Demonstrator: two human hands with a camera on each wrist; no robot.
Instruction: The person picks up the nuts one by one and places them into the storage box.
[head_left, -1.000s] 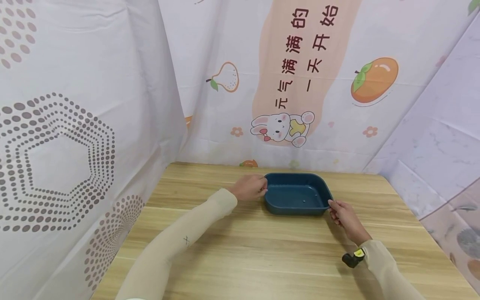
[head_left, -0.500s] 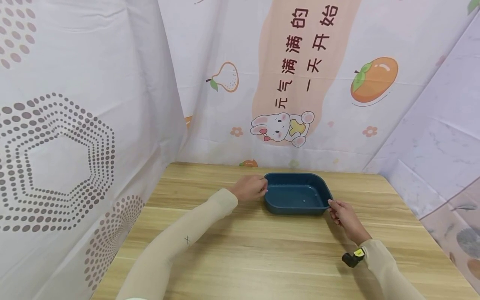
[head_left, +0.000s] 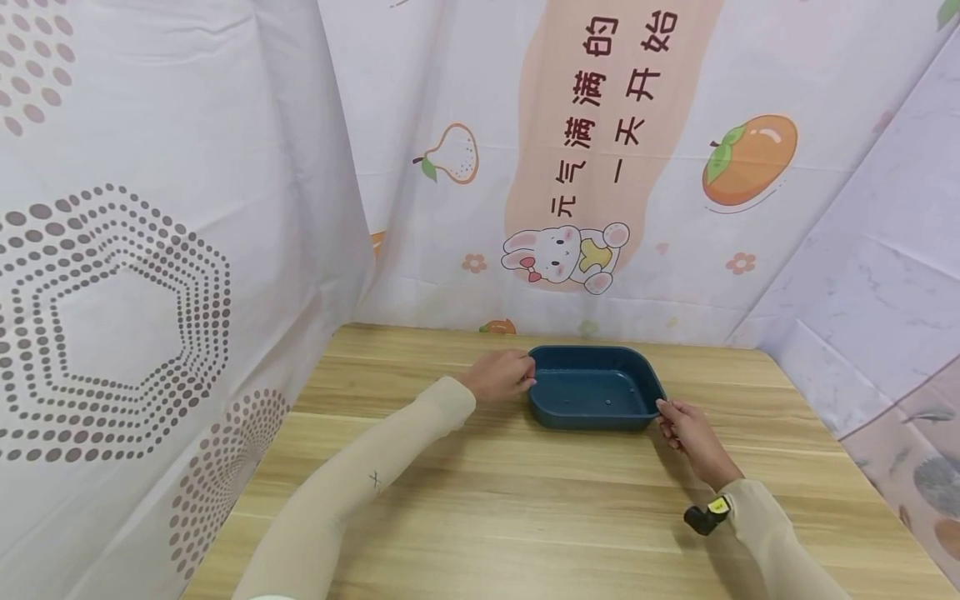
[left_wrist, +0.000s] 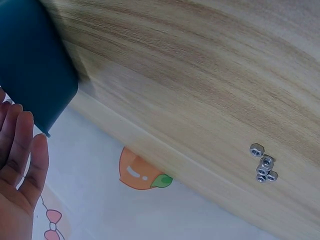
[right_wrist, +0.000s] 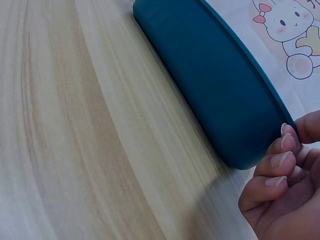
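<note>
A dark blue rectangular box (head_left: 596,421) stands on the table near its far edge. On its floor lie small metal pieces, one nut-like piece (head_left: 608,402) toward the right and a fainter one (head_left: 567,402) toward the left. My right hand (head_left: 690,437) pinches the rim at the near right corner between thumb and fingers. At the left rim is my left hand (head_left: 498,375), fingertips bent over the edge; whether anything is between them is hidden. The left wrist view shows its fingers (left_wrist: 22,137) gently bent beside the box wall, thumb out of sight.
Several hex nuts (left_wrist: 262,162) sit in a small cluster on the table in the left wrist view; I cannot make them out from the head. A patterned cloth (head_left: 435,275) hangs behind the wooden table (head_left: 517,508). A black wrist camera (head_left: 706,517) is at the right cuff.
A second small metal piece now shows on the left part of the box floor. Both hands and the box have stayed practically still.
</note>
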